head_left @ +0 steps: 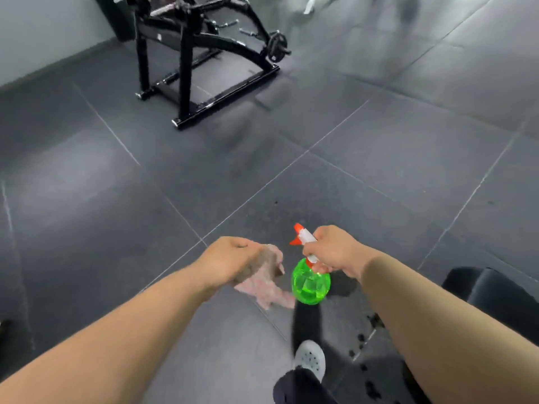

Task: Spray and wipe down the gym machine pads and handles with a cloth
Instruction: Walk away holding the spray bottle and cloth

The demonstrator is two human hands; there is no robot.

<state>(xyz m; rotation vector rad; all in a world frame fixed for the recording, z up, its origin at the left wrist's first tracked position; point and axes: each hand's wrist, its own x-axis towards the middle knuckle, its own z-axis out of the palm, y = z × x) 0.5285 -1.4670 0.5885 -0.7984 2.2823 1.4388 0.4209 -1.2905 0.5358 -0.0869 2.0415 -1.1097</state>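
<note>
One cloth (264, 279), gripped in the left hand (233, 259). One green spray bottle (310, 282), its neck clasped by the right hand (332, 249), beside the cloth. One black gym machine (201, 51) stands well ahead.

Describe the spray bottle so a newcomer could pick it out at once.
Below the black gym machine at the top of the view, two bare forearms reach over the dark tiled floor. The right hand grips the spray bottle by its neck. Its round translucent green body and orange nozzle set it apart from the pale pink cloth in the left hand.
</note>
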